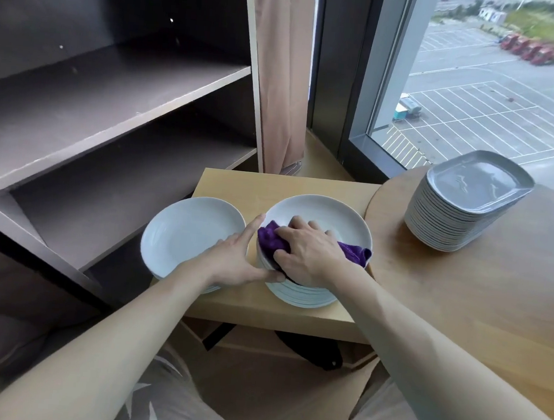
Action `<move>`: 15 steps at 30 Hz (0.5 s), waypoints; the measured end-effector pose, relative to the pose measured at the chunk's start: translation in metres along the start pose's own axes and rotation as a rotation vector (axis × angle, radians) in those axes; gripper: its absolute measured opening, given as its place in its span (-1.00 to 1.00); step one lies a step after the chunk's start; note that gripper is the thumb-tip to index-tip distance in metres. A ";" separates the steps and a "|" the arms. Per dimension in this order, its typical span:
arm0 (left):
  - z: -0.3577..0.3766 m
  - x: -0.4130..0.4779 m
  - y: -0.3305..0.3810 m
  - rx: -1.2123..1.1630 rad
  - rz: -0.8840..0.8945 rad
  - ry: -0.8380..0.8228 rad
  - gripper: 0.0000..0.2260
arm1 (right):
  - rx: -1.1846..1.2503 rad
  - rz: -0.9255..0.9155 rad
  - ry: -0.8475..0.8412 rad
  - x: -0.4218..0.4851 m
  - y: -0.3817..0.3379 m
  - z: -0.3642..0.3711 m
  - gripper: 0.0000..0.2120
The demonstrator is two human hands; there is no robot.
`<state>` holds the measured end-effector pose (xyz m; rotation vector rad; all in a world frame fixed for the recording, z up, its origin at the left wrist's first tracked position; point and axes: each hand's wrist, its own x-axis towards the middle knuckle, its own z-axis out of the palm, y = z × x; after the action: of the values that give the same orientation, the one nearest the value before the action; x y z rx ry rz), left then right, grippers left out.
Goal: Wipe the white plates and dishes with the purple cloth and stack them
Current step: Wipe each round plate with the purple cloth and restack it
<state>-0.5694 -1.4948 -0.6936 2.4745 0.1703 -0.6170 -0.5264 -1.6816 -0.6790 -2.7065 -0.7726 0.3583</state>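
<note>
Two stacks of round white plates stand on a small light-wood table (237, 183). The right stack (308, 296) is tall; its top plate (329, 211) holds the purple cloth (271, 238). My right hand (308, 252) lies on the cloth, fingers curled over it and thumb pinching its near edge, pressing it into the plate. My left hand (238, 256) grips the left rim of that top plate, index finger along the edge and thumb at the near side. The left stack (183, 231) is lower and is touched by neither hand.
A tall stack of rounded-square white dishes (470, 200) stands on a round wooden table (496, 296) at the right. A dark shelf unit (93, 110) with bare shelves fills the left. A curtain (280, 76) and a window (498, 78) are behind.
</note>
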 end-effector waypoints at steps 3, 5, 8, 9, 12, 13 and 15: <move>0.000 -0.001 0.000 0.006 0.002 0.013 0.19 | -0.022 0.024 -0.049 -0.007 -0.001 -0.008 -0.75; 0.001 -0.001 0.000 0.007 0.005 0.023 0.17 | -0.076 0.062 -0.054 -0.012 -0.002 -0.012 -0.74; 0.002 0.001 -0.002 -0.009 -0.001 0.027 0.16 | -0.151 0.146 -0.033 -0.023 0.004 -0.013 -0.70; 0.002 0.002 -0.003 -0.013 0.001 0.028 0.15 | -0.183 0.171 -0.016 -0.027 0.008 -0.015 -0.70; 0.002 0.004 -0.005 -0.012 0.011 0.029 0.14 | -0.303 0.227 0.038 -0.030 0.023 -0.021 -0.65; 0.002 0.004 -0.006 -0.008 0.012 0.031 0.14 | -0.334 0.233 0.064 -0.029 0.030 -0.022 -0.63; 0.002 0.006 -0.006 0.000 0.017 0.031 0.15 | -0.365 0.216 0.133 -0.024 0.044 -0.023 -0.59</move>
<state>-0.5667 -1.4910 -0.7007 2.4837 0.1612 -0.5721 -0.5185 -1.7357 -0.6698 -3.1289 -0.5544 0.0861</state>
